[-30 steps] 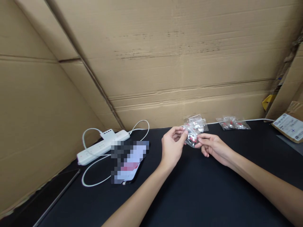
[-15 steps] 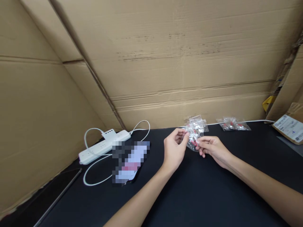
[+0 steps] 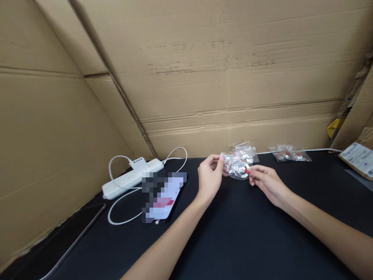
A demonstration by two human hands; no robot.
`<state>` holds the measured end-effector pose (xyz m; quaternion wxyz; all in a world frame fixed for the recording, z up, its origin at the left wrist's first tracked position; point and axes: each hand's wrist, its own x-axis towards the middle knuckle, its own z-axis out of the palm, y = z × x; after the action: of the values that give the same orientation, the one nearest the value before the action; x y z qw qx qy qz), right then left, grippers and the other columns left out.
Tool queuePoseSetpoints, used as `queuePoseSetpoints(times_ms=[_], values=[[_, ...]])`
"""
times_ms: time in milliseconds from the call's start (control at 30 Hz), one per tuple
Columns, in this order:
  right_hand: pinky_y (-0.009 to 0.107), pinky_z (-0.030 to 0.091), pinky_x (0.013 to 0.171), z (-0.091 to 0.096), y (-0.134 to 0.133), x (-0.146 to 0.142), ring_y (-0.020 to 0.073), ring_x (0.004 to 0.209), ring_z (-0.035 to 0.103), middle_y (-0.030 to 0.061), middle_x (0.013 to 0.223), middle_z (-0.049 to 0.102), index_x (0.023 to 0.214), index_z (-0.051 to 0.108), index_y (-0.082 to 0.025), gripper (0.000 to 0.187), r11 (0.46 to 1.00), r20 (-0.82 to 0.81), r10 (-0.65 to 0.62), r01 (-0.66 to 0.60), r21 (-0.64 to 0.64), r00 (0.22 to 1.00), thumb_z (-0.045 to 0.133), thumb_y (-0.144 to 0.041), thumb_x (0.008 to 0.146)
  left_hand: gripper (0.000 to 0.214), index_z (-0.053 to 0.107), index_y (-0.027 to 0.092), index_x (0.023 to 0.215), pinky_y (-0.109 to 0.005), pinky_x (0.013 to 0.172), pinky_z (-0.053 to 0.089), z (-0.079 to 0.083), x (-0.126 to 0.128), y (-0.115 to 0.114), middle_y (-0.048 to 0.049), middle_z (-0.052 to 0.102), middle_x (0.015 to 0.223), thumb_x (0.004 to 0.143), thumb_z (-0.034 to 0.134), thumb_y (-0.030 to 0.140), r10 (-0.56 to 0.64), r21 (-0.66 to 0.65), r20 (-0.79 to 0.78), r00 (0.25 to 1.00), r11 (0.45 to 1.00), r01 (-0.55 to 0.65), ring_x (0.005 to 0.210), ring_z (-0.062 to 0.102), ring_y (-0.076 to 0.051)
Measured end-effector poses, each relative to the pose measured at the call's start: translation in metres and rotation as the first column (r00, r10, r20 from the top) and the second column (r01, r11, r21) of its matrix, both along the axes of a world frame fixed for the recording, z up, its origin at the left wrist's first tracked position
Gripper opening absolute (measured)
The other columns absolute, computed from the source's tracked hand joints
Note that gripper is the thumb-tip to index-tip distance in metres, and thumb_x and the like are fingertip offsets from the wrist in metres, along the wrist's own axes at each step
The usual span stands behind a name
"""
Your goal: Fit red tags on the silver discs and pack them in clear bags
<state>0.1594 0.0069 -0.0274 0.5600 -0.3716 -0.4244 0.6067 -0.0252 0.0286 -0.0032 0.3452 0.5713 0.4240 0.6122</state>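
Note:
Both my hands hold a clear plastic bag (image 3: 230, 166) above the black table, near its back edge. Inside its right end shows a round, silvery ring-shaped item (image 3: 241, 170) with a small red part. My left hand (image 3: 210, 174) pinches the bag's left end between thumb and fingers. At the other end, my right hand (image 3: 265, 182) has its fingertips closed on the bag by the red part. Just behind lie more clear bags (image 3: 244, 149) in a pile, partly covered by the held one. What the silvery item is, I cannot make out.
Another group of clear bags (image 3: 291, 153) with red and silvery items lies to the right. A white power strip (image 3: 132, 179), its cable and a phone (image 3: 171, 198) are on the left. A dark flat tablet-like device (image 3: 67, 237) and a labelled package (image 3: 358, 158) flank the table. Cardboard walls (image 3: 186, 89) enclose it.
The held bag has been turned and spread flatter, so its round silvery item now shows. My left hand has moved slightly left, my right slightly right. The view has shifted a little.

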Motion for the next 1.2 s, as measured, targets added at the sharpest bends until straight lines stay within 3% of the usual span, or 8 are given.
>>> queuePoseSetpoints(times_ms=[233,400,500,700,800,933,1067,1200], values=[[0.032,0.053,0.074,0.002,0.0,0.001,0.0201,0.078,0.067,0.0071,0.077,0.069,0.081,0.07,-0.014,0.02,1.0,-0.045,0.007,-0.008,-0.02,0.999,0.08,-0.028,0.071,0.023,0.061,0.017,0.091,-0.019,0.033,0.038,-0.006,-0.042,0.029,-0.0022,0.068,0.077,0.087,0.054,0.039,0.384,-0.059,-0.329,0.863,0.904,-0.424,0.035,0.055,-0.009],[0.033,0.055,0.07,0.003,-0.001,0.002,0.0205,0.07,0.07,0.0074,0.072,0.07,0.084,0.067,-0.014,0.022,0.997,-0.017,0.048,-0.049,-0.063,0.999,0.078,-0.03,0.074,0.018,0.06,0.017,0.102,-0.025,0.055,0.049,-0.015,-0.062,0.04,-0.0002,0.066,0.057,0.089,0.052,0.028,0.326,-0.092,-0.65,0.687,0.863,-0.497,0.048,0.065,-0.016],[0.031,0.055,0.068,0.003,-0.001,0.002,0.019,0.067,0.069,0.0074,0.07,0.07,0.084,0.065,-0.013,0.023,0.997,-0.02,0.054,-0.055,-0.055,0.998,0.078,-0.029,0.074,0.021,0.061,0.017,0.103,-0.034,0.073,0.05,-0.013,-0.064,0.036,-0.0075,0.07,0.07,0.085,0.057,0.026,0.328,-0.05,-0.722,0.61,0.854,-0.518,0.074,0.07,-0.025],[0.03,0.054,0.064,0.004,-0.001,0.0,0.0181,0.064,0.068,0.0072,0.067,0.069,0.083,0.065,-0.013,0.025,0.996,-0.008,0.069,-0.069,-0.051,0.998,0.078,-0.032,0.073,0.029,0.064,0.015,0.1,-0.043,0.082,0.048,0.004,-0.052,0.02,-0.0186,0.066,0.104,0.088,0.05,0.038,0.407,0.24,-0.886,0.221,0.812,-0.532,0.105,0.059,-0.036],[0.03,0.054,0.063,0.004,-0.002,-0.001,0.018,0.063,0.068,0.0057,0.065,0.068,0.083,0.065,-0.013,0.026,0.996,-0.001,0.073,-0.073,-0.055,0.997,0.079,-0.032,0.072,0.027,0.065,0.017,0.088,-0.039,0.082,0.047,0.01,-0.035,0.009,-0.0126,0.067,0.091,0.09,0.049,0.039,0.443,0.3,-0.791,0.423,0.882,-0.362,0.094,0.062,-0.029],[0.03,0.054,0.064,0.005,-0.002,0.0,0.0179,0.064,0.069,0.0059,0.069,0.069,0.085,0.067,-0.013,0.028,0.995,-0.003,0.1,-0.1,-0.032,0.995,0.08,-0.033,0.071,0.027,0.068,0.02,0.087,-0.03,0.065,0.048,0.009,-0.005,-0.008,-0.0047,0.069,0.075,0.091,0.049,0.04,0.021,0.054,-0.618,0.786,0.998,0.016,0.067,0.063,-0.019],[0.03,0.055,0.062,0.005,-0.001,0.0,0.0177,0.063,0.069,0.006,0.07,0.069,0.087,0.068,-0.013,0.03,0.994,-0.001,0.106,-0.106,-0.035,0.994,0.081,-0.034,0.07,0.02,0.065,0.02,0.092,-0.025,0.053,0.045,0.001,0.009,-0.016,-0.0015,0.066,0.071,0.09,0.051,0.034,-0.299,-0.131,-0.443,0.845,0.954,0.269,0.056,0.062,-0.014],[0.031,0.055,0.061,0.006,0.003,0.004,0.0186,0.062,0.069,0.0062,0.068,0.069,0.085,0.066,-0.013,0.031,0.997,0.031,0.065,-0.063,-0.049,0.997,0.081,-0.035,0.068,0.018,0.063,0.017,0.092,-0.021,0.043,0.043,-0.005,0.008,-0.012,0.0,0.06,0.067,0.087,0.057,0.033,-0.381,-0.216,-0.294,0.877,0.92,0.327,0.05,0.058,-0.012]])
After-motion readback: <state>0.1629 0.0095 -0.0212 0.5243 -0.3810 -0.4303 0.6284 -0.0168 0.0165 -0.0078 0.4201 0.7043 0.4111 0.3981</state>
